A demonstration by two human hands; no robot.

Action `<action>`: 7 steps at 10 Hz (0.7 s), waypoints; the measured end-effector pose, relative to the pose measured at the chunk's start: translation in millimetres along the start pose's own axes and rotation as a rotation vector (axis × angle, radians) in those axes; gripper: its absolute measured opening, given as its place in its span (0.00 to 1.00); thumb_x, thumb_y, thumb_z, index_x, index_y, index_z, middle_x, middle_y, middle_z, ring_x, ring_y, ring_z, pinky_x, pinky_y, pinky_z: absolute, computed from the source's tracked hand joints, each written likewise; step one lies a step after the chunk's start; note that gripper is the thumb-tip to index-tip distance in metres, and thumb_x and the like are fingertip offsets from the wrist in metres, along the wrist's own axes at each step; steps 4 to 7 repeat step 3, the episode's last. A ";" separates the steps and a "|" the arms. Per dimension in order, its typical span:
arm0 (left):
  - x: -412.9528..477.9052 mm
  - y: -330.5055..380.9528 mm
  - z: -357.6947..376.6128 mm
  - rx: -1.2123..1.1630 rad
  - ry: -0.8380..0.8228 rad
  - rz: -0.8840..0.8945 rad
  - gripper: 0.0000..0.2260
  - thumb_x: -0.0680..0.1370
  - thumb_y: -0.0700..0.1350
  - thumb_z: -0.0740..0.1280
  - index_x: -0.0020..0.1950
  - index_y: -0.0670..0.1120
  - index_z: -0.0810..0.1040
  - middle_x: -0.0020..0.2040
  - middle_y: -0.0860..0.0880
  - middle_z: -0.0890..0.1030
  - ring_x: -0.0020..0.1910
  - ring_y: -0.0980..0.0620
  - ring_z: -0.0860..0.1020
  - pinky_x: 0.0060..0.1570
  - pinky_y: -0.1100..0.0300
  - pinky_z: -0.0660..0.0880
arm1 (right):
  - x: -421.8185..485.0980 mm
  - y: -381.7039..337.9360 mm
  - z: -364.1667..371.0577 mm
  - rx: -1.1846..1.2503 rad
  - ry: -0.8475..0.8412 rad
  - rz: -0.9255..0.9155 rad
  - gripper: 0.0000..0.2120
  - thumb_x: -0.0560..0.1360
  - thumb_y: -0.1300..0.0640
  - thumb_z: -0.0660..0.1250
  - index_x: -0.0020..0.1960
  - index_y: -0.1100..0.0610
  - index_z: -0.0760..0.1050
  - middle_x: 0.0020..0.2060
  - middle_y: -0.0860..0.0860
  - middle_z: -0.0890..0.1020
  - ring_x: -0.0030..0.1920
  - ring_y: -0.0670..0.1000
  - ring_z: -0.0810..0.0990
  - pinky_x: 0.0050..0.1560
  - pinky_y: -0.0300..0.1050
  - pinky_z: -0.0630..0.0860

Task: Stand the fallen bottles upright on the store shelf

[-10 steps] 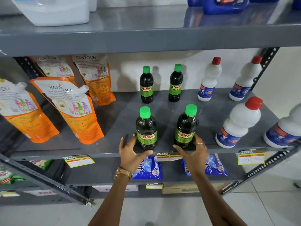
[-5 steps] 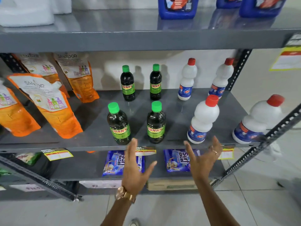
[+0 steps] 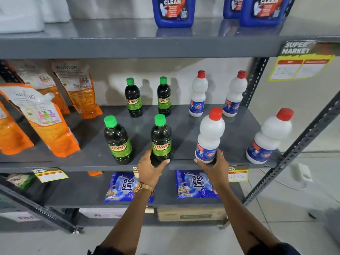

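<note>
On the grey middle shelf (image 3: pixel 184 126), several dark bottles with green caps and several white bottles with red caps all stand upright. My left hand (image 3: pixel 150 169) wraps around the base of the front right dark bottle (image 3: pixel 161 138) at the shelf's front edge. My right hand (image 3: pixel 214 167) holds the base of the nearest white bottle (image 3: pixel 210 133), thumb on its left, fingers on its right. Another dark bottle (image 3: pixel 117 142) stands to the left, and another white bottle (image 3: pixel 267 138) stands at the front right corner.
Orange refill pouches (image 3: pixel 49 126) lean at the shelf's left. Blue jugs (image 3: pixel 173 11) sit on the upper shelf. Blue detergent packets (image 3: pixel 195 184) lie on the lower shelf. A slotted metal post (image 3: pixel 301 142) slants down the right side. Price tags hang along the shelf fronts.
Both hands moved from open in the air below the shelf edge up onto bottle bases: left onto the dark bottle, right onto the white one. The view has shifted right.
</note>
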State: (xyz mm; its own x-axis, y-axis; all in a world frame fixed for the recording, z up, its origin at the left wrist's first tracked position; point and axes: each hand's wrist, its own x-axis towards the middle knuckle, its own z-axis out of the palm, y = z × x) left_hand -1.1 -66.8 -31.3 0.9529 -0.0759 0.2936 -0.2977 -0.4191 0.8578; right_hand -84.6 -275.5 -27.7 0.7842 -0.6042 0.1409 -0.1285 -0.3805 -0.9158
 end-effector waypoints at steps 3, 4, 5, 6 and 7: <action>-1.3 6.6 1.7 -0.001 0.019 -0.008 0.28 0.60 0.50 0.80 0.55 0.44 0.75 0.48 0.46 0.82 0.46 0.50 0.78 0.46 0.57 0.75 | -28.0 -8.9 -18.5 0.033 0.104 -0.132 0.40 0.63 0.42 0.76 0.70 0.54 0.67 0.65 0.48 0.75 0.63 0.49 0.74 0.63 0.45 0.72; -1.3 6.6 1.7 -0.001 0.019 -0.008 0.28 0.60 0.50 0.80 0.55 0.44 0.75 0.48 0.46 0.82 0.46 0.50 0.78 0.46 0.57 0.75 | -28.0 -8.9 -18.5 0.033 0.104 -0.132 0.40 0.63 0.42 0.76 0.70 0.54 0.67 0.65 0.48 0.75 0.63 0.49 0.74 0.63 0.45 0.72; -1.3 6.6 1.7 -0.001 0.019 -0.008 0.28 0.60 0.50 0.80 0.55 0.44 0.75 0.48 0.46 0.82 0.46 0.50 0.78 0.46 0.57 0.75 | -28.0 -8.9 -18.5 0.033 0.104 -0.132 0.40 0.63 0.42 0.76 0.70 0.54 0.67 0.65 0.48 0.75 0.63 0.49 0.74 0.63 0.45 0.72; -1.3 6.6 1.7 -0.001 0.019 -0.008 0.28 0.60 0.50 0.80 0.55 0.44 0.75 0.48 0.46 0.82 0.46 0.50 0.78 0.46 0.57 0.75 | -28.0 -8.9 -18.5 0.033 0.104 -0.132 0.40 0.63 0.42 0.76 0.70 0.54 0.67 0.65 0.48 0.75 0.63 0.49 0.74 0.63 0.45 0.72; -1.3 6.6 1.7 -0.001 0.019 -0.008 0.28 0.60 0.50 0.80 0.55 0.44 0.75 0.48 0.46 0.82 0.46 0.50 0.78 0.46 0.57 0.75 | -28.0 -8.9 -18.5 0.033 0.104 -0.132 0.40 0.63 0.42 0.76 0.70 0.54 0.67 0.65 0.48 0.75 0.63 0.49 0.74 0.63 0.45 0.72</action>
